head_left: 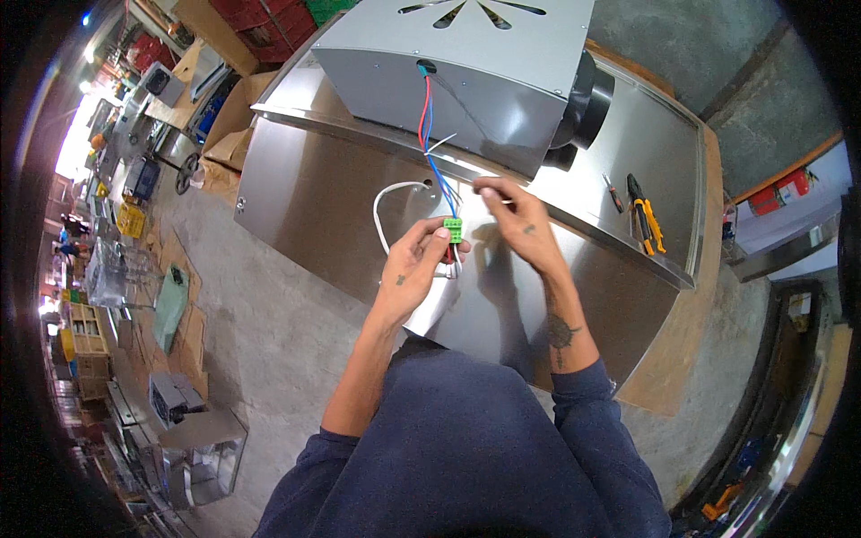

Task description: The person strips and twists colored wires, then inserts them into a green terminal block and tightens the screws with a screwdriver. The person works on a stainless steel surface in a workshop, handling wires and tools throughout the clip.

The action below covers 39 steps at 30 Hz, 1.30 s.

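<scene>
Workshop desk of steel sheet carries the work — the left hand point(417, 260) pinches a small green connector point(453, 229), light and rigid, best gripped by its sides, while the right hand point(516, 220) nips limp thin wires point(429, 134) just beside it — below the grey housing point(448, 63).

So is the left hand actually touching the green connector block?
Touching. The head view shows the left hand pinching the green connector block between thumb and fingertips, with no gap visible.
</scene>
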{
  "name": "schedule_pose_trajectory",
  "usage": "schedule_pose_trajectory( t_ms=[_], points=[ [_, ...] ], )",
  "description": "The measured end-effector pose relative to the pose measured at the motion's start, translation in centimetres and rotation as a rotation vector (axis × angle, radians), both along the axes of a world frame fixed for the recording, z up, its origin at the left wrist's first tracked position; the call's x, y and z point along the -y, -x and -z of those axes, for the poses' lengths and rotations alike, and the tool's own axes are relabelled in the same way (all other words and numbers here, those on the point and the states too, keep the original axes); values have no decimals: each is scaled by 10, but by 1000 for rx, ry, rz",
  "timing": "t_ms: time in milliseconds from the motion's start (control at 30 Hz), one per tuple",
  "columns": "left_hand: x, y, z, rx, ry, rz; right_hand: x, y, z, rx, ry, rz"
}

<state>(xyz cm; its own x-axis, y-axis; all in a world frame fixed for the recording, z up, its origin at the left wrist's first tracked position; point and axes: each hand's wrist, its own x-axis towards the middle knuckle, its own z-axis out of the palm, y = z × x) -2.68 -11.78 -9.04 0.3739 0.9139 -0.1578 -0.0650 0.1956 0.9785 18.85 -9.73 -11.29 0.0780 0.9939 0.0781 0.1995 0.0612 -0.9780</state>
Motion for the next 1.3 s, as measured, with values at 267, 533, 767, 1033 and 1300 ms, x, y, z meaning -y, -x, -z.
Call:
schedule_pose_trajectory(
  t_ms=[267, 533, 767, 1033, 1300],
  points=[
    [4, 21, -8, 68, 45, -110, -25, 39, 3, -457, 117, -265],
    [5, 27, -4, 171, 84, -149, -19, 32, 3, -588, 155, -268],
    [6, 24, -14, 170, 81, -151, -18, 32, -1, -600, 152, -288],
    [9, 20, -14, -54, -25, -165, -18, 29, -14, -589, 151, -373],
    [8, 22, -14, -34, -50, -178, -17, 32, -26, -577, 165, -391]
  ],
)
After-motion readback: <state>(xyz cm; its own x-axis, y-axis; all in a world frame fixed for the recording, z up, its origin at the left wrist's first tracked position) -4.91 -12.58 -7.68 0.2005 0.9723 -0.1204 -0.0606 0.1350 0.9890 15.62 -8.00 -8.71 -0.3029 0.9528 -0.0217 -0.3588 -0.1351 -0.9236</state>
